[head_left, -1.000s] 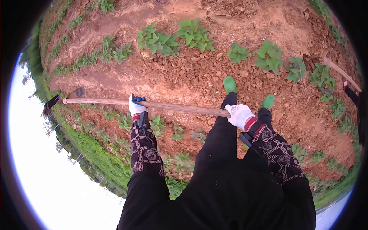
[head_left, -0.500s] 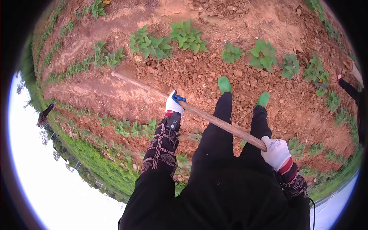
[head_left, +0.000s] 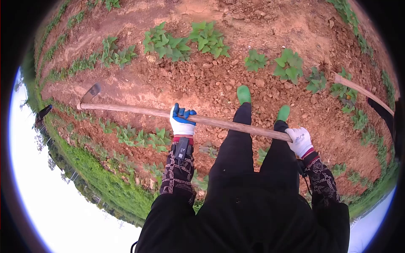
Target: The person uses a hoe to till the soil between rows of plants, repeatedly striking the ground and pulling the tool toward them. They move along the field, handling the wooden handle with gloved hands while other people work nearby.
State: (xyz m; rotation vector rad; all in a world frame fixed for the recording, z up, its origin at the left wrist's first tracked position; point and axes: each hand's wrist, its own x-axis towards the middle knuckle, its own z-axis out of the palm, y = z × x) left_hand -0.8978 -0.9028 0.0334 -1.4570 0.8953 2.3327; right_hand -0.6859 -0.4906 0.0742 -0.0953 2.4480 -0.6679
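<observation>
A hoe [head_left: 236, 126] with a long wooden handle stretches across the view in front of my legs. Its metal blade [head_left: 91, 92] shows at the far left end, over the reddish soil. My left hand [head_left: 182, 120], in a white glove with blue on the palm and fingers, is wrapped round the middle of the handle. Near the right end of the handle, my right hand [head_left: 299, 141] is closed on it, in a white glove. Both sleeves are dark and patterned, with red cuffs at the wrists.
Leafy green plants [head_left: 168, 44] grow in rows across the clumpy soil [head_left: 211, 80]. My green shoes [head_left: 244, 95] stand on the soil. At the right, another wooden handle [head_left: 358, 87] lies near a co-worker's dark sleeve [head_left: 382, 111]. Another person [head_left: 43, 113] is partly visible far left.
The hoe's far end has swung toward me and leftward, and its blade has come into view. My left hand has moved left and lower; my right hand has risen slightly. The co-worker's handle has moved inward.
</observation>
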